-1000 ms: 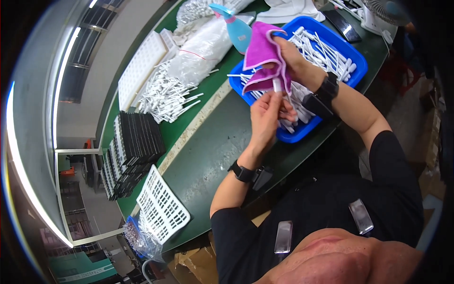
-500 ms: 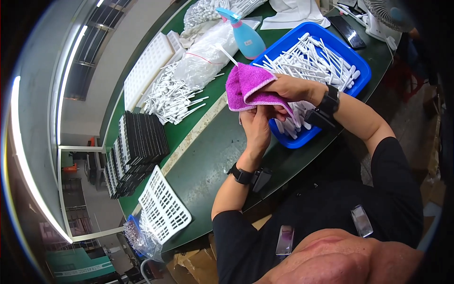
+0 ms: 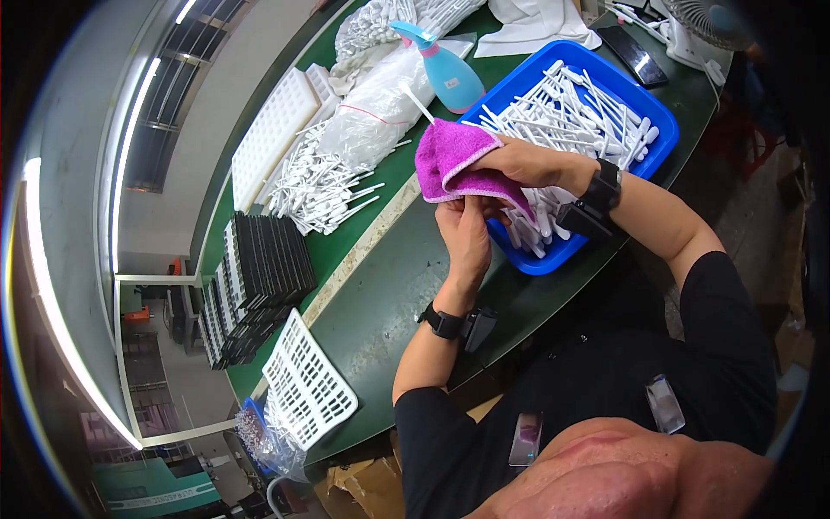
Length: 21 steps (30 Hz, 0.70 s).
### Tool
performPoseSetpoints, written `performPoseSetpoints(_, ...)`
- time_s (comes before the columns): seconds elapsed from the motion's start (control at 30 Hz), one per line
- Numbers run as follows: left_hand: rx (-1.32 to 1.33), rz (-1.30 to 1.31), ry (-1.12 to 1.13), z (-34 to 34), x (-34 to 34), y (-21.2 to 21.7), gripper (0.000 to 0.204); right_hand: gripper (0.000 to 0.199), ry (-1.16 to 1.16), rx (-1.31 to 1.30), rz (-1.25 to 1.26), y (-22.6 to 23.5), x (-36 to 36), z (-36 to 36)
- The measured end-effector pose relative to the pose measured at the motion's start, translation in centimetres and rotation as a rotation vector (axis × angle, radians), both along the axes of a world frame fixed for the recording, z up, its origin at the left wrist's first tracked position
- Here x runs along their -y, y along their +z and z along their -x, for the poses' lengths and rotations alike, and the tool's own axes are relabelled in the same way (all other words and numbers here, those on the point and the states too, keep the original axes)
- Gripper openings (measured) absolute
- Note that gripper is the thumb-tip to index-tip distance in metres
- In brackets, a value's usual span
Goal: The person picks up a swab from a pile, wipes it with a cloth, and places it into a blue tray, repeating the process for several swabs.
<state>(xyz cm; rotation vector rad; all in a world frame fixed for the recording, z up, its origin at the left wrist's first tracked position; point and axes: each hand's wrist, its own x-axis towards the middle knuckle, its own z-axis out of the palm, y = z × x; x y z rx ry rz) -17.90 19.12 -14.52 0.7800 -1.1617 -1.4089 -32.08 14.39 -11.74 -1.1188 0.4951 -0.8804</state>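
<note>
A purple towelling cloth [image 3: 454,156] with a pale edge is bunched over the near left corner of the blue tray. My right hand [image 3: 532,164] is closed on the cloth from the right. My left hand [image 3: 467,233] is pinched at the cloth's lower edge; what lies between its fingertips is hidden. From the top of the cloth pokes the end of a thin white stick [image 3: 418,102], its rest covered. In the blue tray [image 3: 666,130] lie many white plastic sticks [image 3: 562,108] with thicker, rounded ends.
A pile of similar white sticks [image 3: 324,186] lies left, beside a clear plastic bag [image 3: 367,130]. A blue spray bottle [image 3: 454,78] stands behind the cloth. Stacked black trays [image 3: 268,264], a white slotted basket [image 3: 311,381], a phone [image 3: 634,56] and a small fan [image 3: 709,22] are around.
The view has shifted slightly, moving the things at left a little right and down. My hands stay at the cloth, and the left fingers have shifted slightly along its lower edge.
</note>
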Motion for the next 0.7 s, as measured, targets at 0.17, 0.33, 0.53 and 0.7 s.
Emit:
performPoseSetpoints(0.17, 0.045, -0.013, 0.055, 0.2, -0.3, 0.2, 0.029, 0.031, -0.048, -0.147, 0.239, -0.6, 0.3, -0.2)
performPoseSetpoints(0.33, 0.054, 0.000, 0.035, -0.2, 0.0, -0.1, 0.021, 0.031, -0.115, -0.251, 0.372, -0.6, 0.3, -0.1)
performPoseSetpoints(0.53, 0.194, 0.141, 0.191, 0.3, -0.7, 0.4, 0.022, 0.032, -0.221, -0.219, 0.323, -2.1, 0.6, -0.8)
performPoseSetpoints(0.7, 0.876, -0.077, -0.530, -3.9, 0.7, 5.5, 0.026, 0.033, -0.248, -0.137, 0.309, -0.6, 0.4, -0.5)
